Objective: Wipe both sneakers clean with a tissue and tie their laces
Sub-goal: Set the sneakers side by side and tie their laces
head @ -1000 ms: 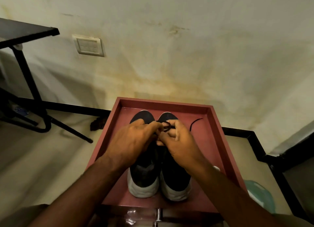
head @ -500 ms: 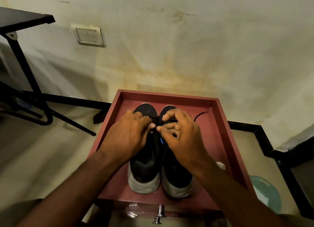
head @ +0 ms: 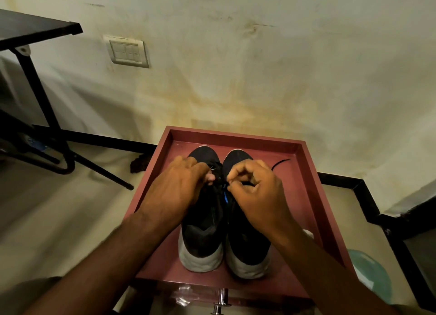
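Over sneakers (head: pixel 224 211), hands (head: pixel 179 189) now drawn apart, lace (head: pixel 279 163) pinched

A stained cream wall (head: pixel 259 67) carries a switch plate (head: pixel 127 53) at upper left — a black-framed table (head: pixel 35 31) stands nr it. A teal round object (head: pixel 370 274) lies at lower right, beside black skirting (head: pixel 342 180).

I cannot read any text, brand, number or sign here. My two sneakers (head: pixel 224 211) show no readable logo, and the wall switch plate (head: pixel 127 53) at ten o'clock carries no readable marking.
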{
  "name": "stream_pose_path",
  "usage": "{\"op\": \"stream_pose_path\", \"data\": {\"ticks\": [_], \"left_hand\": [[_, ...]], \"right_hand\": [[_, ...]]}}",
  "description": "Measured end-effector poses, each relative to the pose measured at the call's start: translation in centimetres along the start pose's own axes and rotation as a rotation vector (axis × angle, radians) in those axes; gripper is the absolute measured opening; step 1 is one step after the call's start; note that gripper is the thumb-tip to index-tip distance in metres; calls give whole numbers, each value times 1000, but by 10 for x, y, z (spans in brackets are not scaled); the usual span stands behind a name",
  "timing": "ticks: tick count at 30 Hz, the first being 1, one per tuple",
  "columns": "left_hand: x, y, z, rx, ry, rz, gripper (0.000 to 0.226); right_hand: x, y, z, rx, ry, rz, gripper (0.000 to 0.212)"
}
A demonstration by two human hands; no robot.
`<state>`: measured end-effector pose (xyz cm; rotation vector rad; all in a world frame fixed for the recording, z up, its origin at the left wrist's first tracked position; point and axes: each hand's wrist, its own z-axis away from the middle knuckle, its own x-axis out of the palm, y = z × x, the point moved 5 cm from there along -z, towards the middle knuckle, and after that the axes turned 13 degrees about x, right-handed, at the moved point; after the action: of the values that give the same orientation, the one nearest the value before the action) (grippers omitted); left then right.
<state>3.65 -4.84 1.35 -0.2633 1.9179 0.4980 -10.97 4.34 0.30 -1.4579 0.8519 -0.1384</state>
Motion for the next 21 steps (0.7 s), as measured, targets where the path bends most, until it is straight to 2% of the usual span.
{"op": "stream_pose_path", "data": {"ticks": [2, 5, 7, 9, 11, 13, 16, 18, 20, 21], "left_hand": [[3, -16, 3, -179, 57, 284, 30], [5, -26, 11, -428, 107, 782, 41], [4, -18, 14, -484, 88, 962, 42], [3, -9, 14, -479, 86, 1046, 40], [5, -7, 12, -463, 91, 1043, 39], [7, -10, 11, -416, 100, 922, 39], [4, -16, 10, -301, 122, 613, 38], [1, -18, 10, -273, 142, 502, 37], [1, -21, 10, -302, 149, 494, 38], [2, -22, 10, -315, 146, 495, 39]], "right_hand": [[3, -7, 5, -153, -21, 168, 24], [11, -5, 9, -171, -94, 247, 34], [15, -3, 10, -121, -124, 250, 50], [15, -7, 9, -93, -114, 215, 49], [11, -11, 7, -117, -59, 180, 28], [10, -15, 6, -147, -36, 209, 10], [5, -16, 4, -45, -137, 149, 26], [-9, -19, 0, 173, -207, -118, 38], [-34, -17, -10, 368, -163, -401, 36], [-50, -12, -17, 401, -81, -395, 35]]}}
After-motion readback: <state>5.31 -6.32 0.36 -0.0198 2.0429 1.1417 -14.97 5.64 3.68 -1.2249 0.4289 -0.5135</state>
